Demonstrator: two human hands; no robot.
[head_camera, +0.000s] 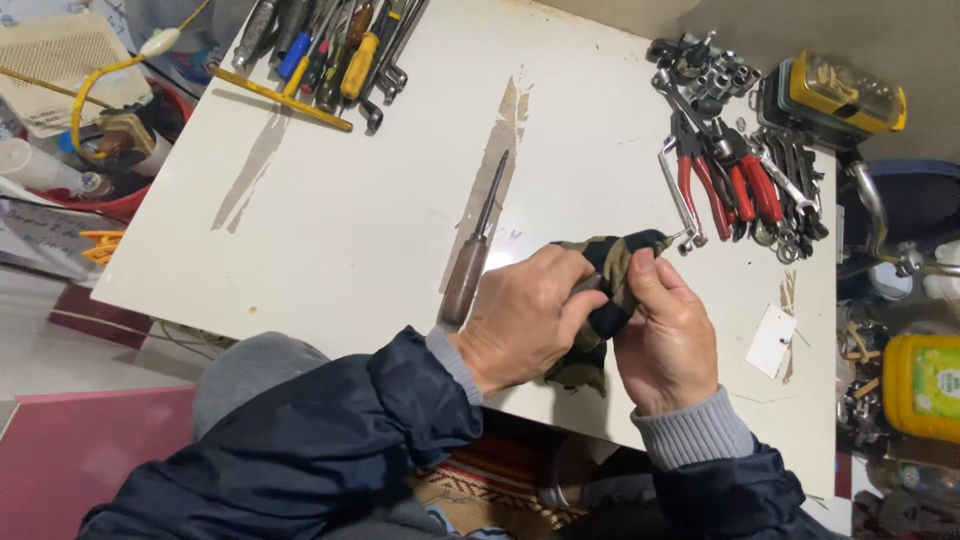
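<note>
while you look down through the head camera, your left hand (525, 315) and right hand (665, 345) meet over the near edge of the white tabletop (350, 220). your left fingers (580, 300) are curled tight around a dark, camouflage-patterned cloth (608, 290), and your right fingers (650, 275) are pressed closed on the same cloth from the other side. a small metal tip (688, 237) pokes out of the cloth's far end; what it belongs to is hidden in the wrapping. just beside your left hand lies a wooden-handled screwdriver (472, 255), shaft pointing away from you, apart from your fingers.

further out on the tabletop, red-handled pliers (735, 185) sit among loose wrenches and sockets at the far right, next to a yellow and black case (835, 95). a row of hand tools (330, 50) lines the far left edge. a white tag (772, 340) lies near your right hand. beyond the tabletop, a red basin (120, 205) of clutter stands at left and a yellow container (920, 385) at right.
</note>
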